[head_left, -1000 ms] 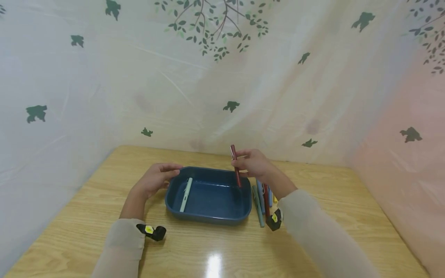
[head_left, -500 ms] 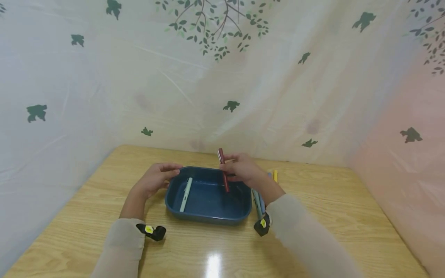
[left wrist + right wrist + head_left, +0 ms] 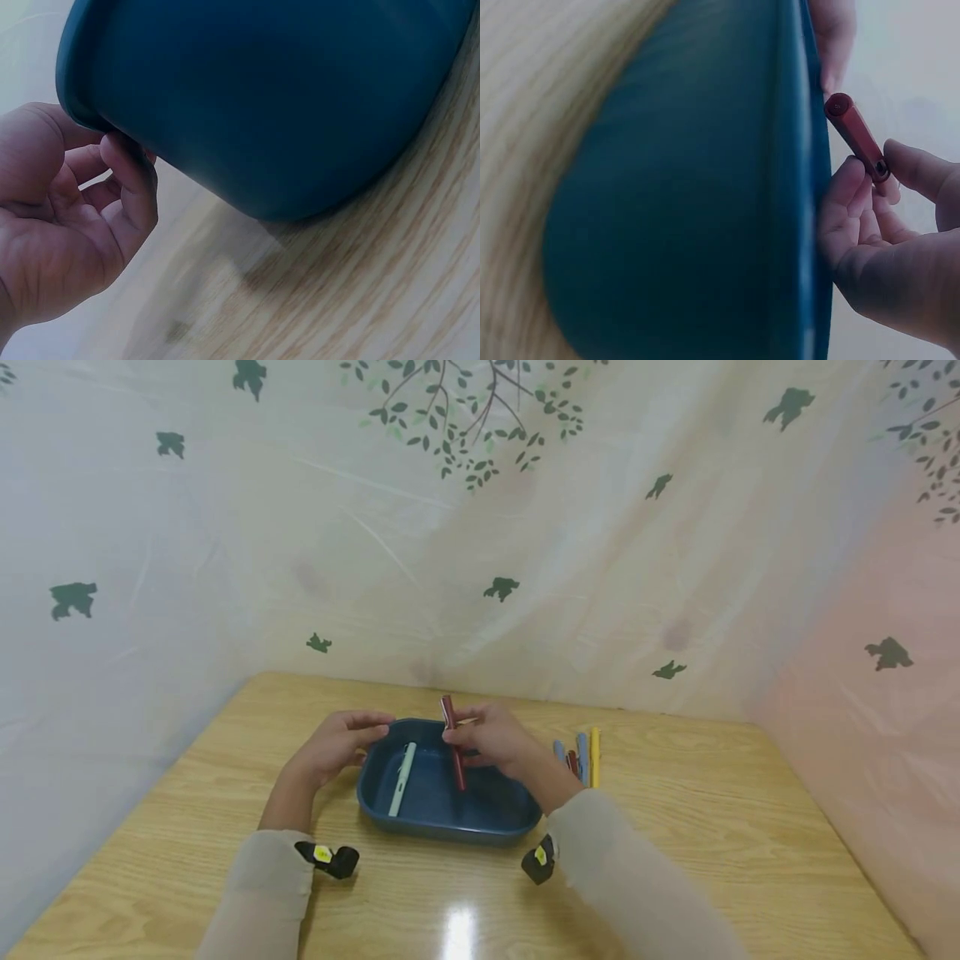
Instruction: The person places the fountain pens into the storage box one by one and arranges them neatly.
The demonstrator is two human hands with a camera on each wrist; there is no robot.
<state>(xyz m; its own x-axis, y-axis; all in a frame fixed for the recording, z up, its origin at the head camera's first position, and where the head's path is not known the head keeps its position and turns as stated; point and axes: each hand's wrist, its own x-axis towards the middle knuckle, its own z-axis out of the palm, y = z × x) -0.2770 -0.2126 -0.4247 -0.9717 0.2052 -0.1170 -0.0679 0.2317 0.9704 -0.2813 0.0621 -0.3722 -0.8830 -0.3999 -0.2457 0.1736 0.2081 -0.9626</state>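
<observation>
red pen (image 3: 458,768): pinched between thumb and fingers of the right hand (image 3: 491,739), held over the middle of a blue tray (image 3: 431,802); clip end up and leaning to the left, other end slanting down toward the tray floor. head view alone does not settle how high the lower end sits; right wrist view shows the pen beyond the tray's rim, one end facing the camera, with a fingertip on either side of the barrel. left hand (image 3: 337,747) grips the far left corner of the tray, thumb and fingers pinching the rim; left wrist view shows bent fingers just under the lip. inside the tray, toward its left end, lies a pale green pen (image 3: 402,779), slanted, apart from the red one. right of the tray, partly behind the right forearm, pens lie roughly side by side: two blue pens (image 3: 582,758), a second red pen (image 3: 572,762) between them, and a yellow pen (image 3: 595,756) outermost; their near ends are mostly hidden. light sleeves (image 3: 262,881) on both arms, a black wrist camera (image 3: 333,860) at each cuff. wood-grain table (image 3: 405,910) beneath; pale backdrop (image 3: 390,568) behind, printed with leafy branches and dark green birds.
</observation>
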